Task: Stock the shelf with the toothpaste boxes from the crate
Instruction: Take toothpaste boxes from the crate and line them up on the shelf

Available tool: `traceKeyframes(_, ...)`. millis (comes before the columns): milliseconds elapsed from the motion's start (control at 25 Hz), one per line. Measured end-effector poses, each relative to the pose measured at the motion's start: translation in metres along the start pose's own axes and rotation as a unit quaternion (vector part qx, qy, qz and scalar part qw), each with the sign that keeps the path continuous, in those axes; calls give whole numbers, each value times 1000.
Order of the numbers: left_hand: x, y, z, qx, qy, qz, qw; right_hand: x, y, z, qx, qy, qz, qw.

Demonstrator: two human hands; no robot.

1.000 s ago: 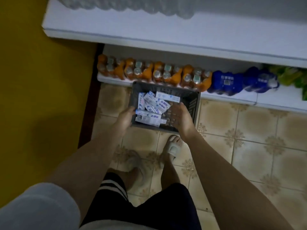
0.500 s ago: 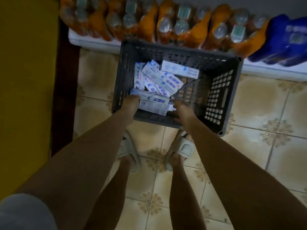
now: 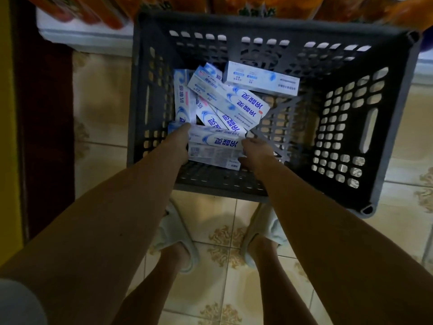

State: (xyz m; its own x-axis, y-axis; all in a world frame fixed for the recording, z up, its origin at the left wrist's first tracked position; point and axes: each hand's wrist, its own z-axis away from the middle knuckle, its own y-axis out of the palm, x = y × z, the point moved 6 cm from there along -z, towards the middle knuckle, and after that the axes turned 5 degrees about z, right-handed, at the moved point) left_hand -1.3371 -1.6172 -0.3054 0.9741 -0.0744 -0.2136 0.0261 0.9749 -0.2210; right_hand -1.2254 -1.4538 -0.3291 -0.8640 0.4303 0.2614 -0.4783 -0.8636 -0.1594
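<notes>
Two bare hands, left hand (image 3: 179, 143) and right hand (image 3: 254, 152), clamp opposite ends of a white-and-blue cardboard toothpaste box (image 3: 216, 141) inside the grey perforated plastic crate (image 3: 351, 127); more boxes lie jumbled just beyond the grip.

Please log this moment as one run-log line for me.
phase: pick | both hands in crate | left hand, right hand at ends of near toothpaste boxes | not lifted

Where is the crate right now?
The grey crate sits on the tiled floor in front of the person's feet, its far wall against the bottom shelf holding orange bottles.
</notes>
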Motion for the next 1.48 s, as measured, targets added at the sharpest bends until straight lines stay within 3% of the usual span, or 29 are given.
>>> traceKeyframes(200,1,0,-15,-19,-43,11,999,-2,12,-12,-22,69,-77,994)
traceKeyframes(320,1,-2,-9,-11,-35,29,999,-5,12,-8,11,98,-145,985)
traceKeyframes(400,-2,-1,6,-1,2,20,1000,-6,6,6,38,111,-179,977)
traceKeyframes(560,-20,-5,45,-49,114,-22,992,-3,-2,59,148,112,-176,967)
traceKeyframes(720,-37,5,92,106,136,87,981,21,-10,132,281,85,-119,948)
traceKeyframes(800,-41,7,124,163,142,92,972,35,-13,171,338,66,-53,937)
traceKeyframes(960,-47,6,191,252,85,-49,963,59,-27,240,389,30,129,912)
traceKeyframes(1040,-56,-7,237,274,51,-138,950,84,-39,275,380,-9,161,911)
traceKeyframes(1160,-73,-20,308,318,7,-187,929,128,-65,324,312,-36,37,949)
traceKeyframes(1280,-87,-34,387,336,-9,-232,913,168,-91,383,256,-75,-41,963)
traceKeyframes(1480,-123,-45,526,386,29,-386,837,223,-113,500,211,-171,-8,962)
